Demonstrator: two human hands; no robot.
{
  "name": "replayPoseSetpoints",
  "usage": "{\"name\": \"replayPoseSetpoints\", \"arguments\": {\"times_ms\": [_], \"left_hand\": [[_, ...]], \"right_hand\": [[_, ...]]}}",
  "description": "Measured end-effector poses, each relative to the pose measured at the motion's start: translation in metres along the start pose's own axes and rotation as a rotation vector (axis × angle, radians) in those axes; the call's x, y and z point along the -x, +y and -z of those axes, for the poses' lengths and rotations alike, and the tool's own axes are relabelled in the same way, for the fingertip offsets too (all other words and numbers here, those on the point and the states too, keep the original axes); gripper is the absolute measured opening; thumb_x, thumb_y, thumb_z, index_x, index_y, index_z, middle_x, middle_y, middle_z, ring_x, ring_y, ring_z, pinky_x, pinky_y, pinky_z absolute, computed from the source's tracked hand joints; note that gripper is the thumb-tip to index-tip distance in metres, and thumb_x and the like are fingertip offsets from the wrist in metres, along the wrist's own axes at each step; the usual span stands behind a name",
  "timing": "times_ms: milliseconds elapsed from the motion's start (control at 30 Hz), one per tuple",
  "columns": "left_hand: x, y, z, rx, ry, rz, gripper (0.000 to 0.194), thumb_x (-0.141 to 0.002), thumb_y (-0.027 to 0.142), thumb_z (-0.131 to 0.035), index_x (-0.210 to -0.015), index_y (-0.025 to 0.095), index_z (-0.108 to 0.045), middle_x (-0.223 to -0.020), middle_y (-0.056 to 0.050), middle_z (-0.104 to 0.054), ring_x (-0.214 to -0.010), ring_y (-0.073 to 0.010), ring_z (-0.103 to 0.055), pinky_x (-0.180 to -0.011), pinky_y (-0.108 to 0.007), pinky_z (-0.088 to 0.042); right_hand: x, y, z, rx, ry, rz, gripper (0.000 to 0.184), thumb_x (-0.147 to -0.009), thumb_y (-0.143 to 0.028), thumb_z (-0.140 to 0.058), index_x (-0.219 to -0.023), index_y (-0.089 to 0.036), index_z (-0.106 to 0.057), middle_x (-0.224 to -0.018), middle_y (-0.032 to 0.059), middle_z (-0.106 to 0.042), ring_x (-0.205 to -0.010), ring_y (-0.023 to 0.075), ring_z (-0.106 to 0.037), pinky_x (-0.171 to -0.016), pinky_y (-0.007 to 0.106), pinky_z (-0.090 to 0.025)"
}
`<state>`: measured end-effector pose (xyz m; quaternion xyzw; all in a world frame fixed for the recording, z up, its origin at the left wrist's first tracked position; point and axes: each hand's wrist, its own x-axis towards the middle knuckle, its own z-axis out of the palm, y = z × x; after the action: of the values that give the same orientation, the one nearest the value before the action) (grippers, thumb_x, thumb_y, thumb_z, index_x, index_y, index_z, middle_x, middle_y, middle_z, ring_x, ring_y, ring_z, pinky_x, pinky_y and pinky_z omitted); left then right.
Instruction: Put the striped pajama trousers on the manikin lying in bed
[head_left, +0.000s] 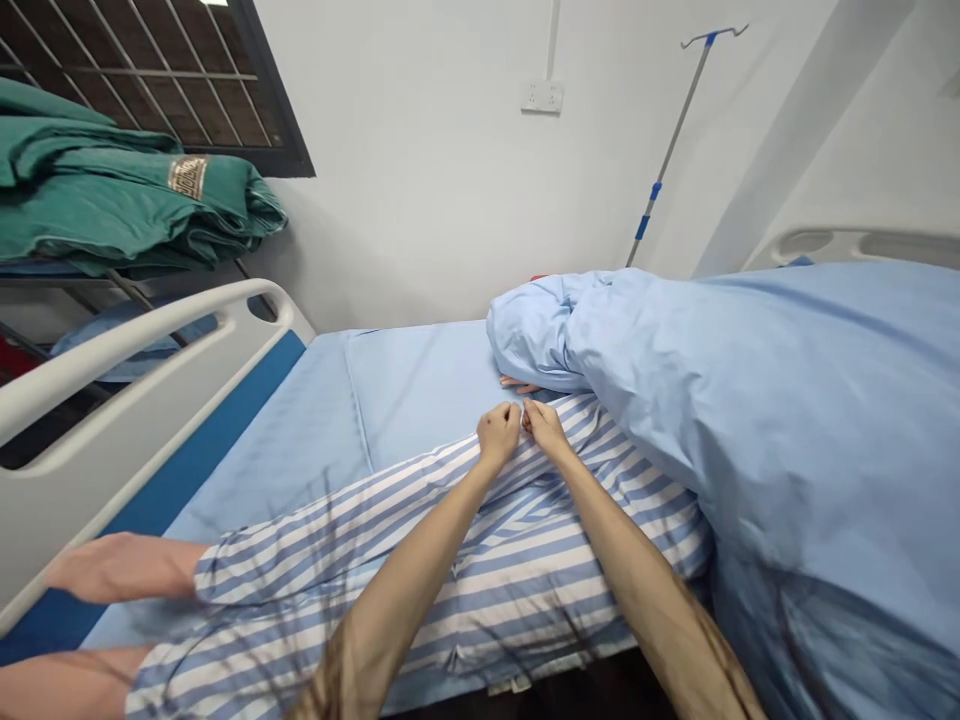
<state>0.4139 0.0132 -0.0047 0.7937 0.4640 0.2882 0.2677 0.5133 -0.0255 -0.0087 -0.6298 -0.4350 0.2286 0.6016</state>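
Head view: left hand [499, 432], right hand [545, 426], at striped trousers [525, 590]. Both grips curl closed; whether on fabric, cannot tell.

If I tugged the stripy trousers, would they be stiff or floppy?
Probably floppy: the striped trousers crease softly. They likely wouldn't lift away freely, since they look filled out and a bare foot pokes from one end.

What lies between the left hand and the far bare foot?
The far leg of the striped trousers runs from near the left hand down to the far bare foot, over the blue sheet, as the head view shows.
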Motion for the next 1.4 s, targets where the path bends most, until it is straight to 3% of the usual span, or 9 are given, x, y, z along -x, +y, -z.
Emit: {"name": "replayPoseSetpoints", "arguments": {"times_ms": [233, 433, 567, 733, 833, 900, 1167, 1267, 1400], "left_hand": [[0.005, 0.001, -0.011, -0.032, -0.001, 0.019, 0.028, -0.083, 0.035, -0.044, -0.063, 0.021, -0.058, -0.068, -0.002, -0.064, -0.068, -0.0137, -0.053, -0.063, -0.025, -0.031], [0.004, -0.010, 0.011, 0.260, -0.137, 0.005, 0.030, -0.079, 0.037, -0.046, -0.055, 0.019, -0.052, -0.056, 0.001, -0.057, -0.061, -0.0114, -0.050, -0.061, -0.023, -0.036], [0.015, -0.057, 0.063, 0.287, 0.045, 0.111, 0.033, -0.081, 0.033, -0.038, -0.056, 0.018, -0.052, -0.055, 0.001, -0.055, -0.060, -0.0109, -0.051, -0.062, -0.022, -0.038], [0.048, -0.159, 0.176, 0.017, 0.253, 0.295, 0.029, -0.085, 0.029, -0.033, -0.068, 0.020, -0.054, -0.067, 0.000, -0.062, -0.068, -0.0120, -0.056, -0.064, -0.021, -0.040], [0.072, -0.209, 0.229, -0.067, 0.316, 0.358, 0.031, -0.086, 0.027, -0.033, -0.059, 0.020, -0.048, -0.063, -0.002, -0.059, -0.069, -0.0142, -0.056, -0.067, -0.023, -0.037], [0.083, -0.231, 0.245, -0.116, 0.319, 0.380, 0.030, -0.085, 0.026, -0.038, -0.057, 0.020, -0.047, -0.062, -0.002, -0.059, -0.071, -0.0155, -0.055, -0.070, -0.024, -0.035], [0.090, -0.256, 0.234, -0.154, 0.254, 0.428, 0.028, -0.088, 0.029, -0.038, -0.072, 0.021, -0.059, -0.081, -0.007, -0.067, -0.081, -0.0193, -0.058, -0.075, -0.027, -0.033], [0.090, -0.262, 0.241, -0.094, 0.229, 0.413, 0.030, -0.089, 0.033, -0.038, -0.073, 0.020, -0.060, -0.079, -0.007, -0.067, -0.077, -0.0176, -0.057, -0.072, -0.027, -0.034], [0.085, -0.264, 0.251, 0.019, 0.270, 0.393, 0.037, -0.091, 0.030, -0.031, -0.069, 0.017, -0.058, -0.075, -0.006, -0.065, -0.071, -0.0138, -0.054, -0.068, -0.024, -0.035]], "right_hand": [[-0.018, 0.004, 0.044, 0.328, 0.327, 0.084, 0.046, -0.088, -0.049, -0.029, -0.056, -0.019, -0.045, -0.052, 0.0009, -0.049, -0.054, 0.0126, -0.042, -0.057, 0.026, -0.031], [-0.013, 0.021, 0.041, 0.786, 0.223, 0.004, 0.042, -0.091, -0.040, -0.032, -0.072, -0.016, -0.062, -0.066, 0.0093, -0.062, -0.057, 0.0146, -0.043, -0.057, 0.028, -0.021], [-0.009, 0.019, 0.037, 0.883, 0.173, -0.012, 0.042, -0.092, -0.038, -0.032, -0.078, -0.016, -0.065, -0.072, 0.0122, -0.065, -0.058, 0.0157, -0.044, -0.057, 0.029, -0.020], [0.000, 0.015, 0.026, 0.920, 0.192, -0.052, 0.039, -0.089, -0.037, -0.035, -0.074, -0.018, -0.064, -0.067, 0.0110, -0.062, -0.055, 0.0169, -0.043, -0.056, 0.029, -0.019], [0.014, 0.003, -0.013, 0.792, 0.134, 0.000, 0.037, -0.086, -0.039, -0.035, -0.061, -0.020, -0.055, -0.058, 0.0065, -0.055, -0.054, 0.0165, -0.041, -0.055, 0.029, -0.021], [0.029, -0.012, -0.059, 0.610, 0.072, 0.045, 0.041, -0.085, -0.044, -0.033, -0.054, -0.021, -0.044, -0.052, 0.0035, -0.049, -0.053, 0.0160, -0.041, -0.054, 0.028, -0.024], [0.101, -0.085, -0.292, 0.210, -0.420, 0.213, 0.046, -0.085, -0.050, -0.030, -0.051, -0.021, -0.034, -0.047, -0.0032, -0.035, -0.051, 0.0108, -0.036, -0.052, 0.025, -0.026], [0.114, -0.090, -0.338, 0.271, -0.476, 0.271, 0.044, -0.088, -0.045, -0.031, -0.053, -0.019, -0.040, -0.049, -0.0028, -0.040, -0.052, 0.0101, -0.036, -0.054, 0.024, -0.026], [0.121, -0.072, -0.357, 0.307, -0.457, 0.227, 0.043, -0.089, -0.042, -0.032, -0.054, -0.020, -0.043, -0.051, -0.0006, -0.045, -0.053, 0.0117, -0.039, -0.055, 0.026, -0.026]]}}
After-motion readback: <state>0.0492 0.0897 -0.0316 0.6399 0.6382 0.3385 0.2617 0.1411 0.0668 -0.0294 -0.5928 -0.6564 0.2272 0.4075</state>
